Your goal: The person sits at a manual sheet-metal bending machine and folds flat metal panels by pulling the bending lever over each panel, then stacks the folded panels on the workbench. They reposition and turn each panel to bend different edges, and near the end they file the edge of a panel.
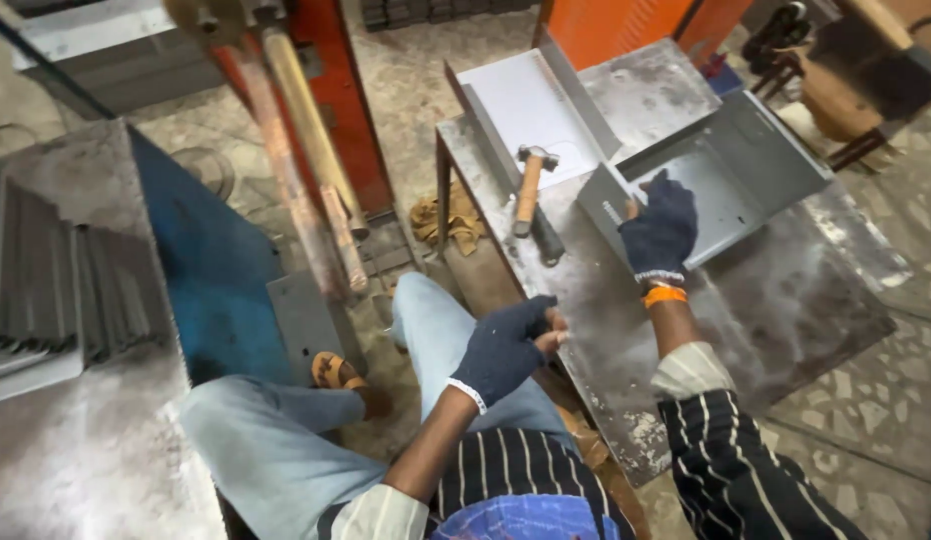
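Now right hand [661, 232] presses grey folded sheet-metal tray [731, 175], edges upturned.

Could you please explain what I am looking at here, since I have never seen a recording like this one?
The single picture comes from a camera worn on a seated person's head, looking down at their gloved hands. The right hand rests on a bent grey sheet-metal piece lying on a worn metal table. The left hand is closed at the table's near edge; whether it holds anything is unclear. A wooden-handled hammer lies on the table beside a white folded sheet.
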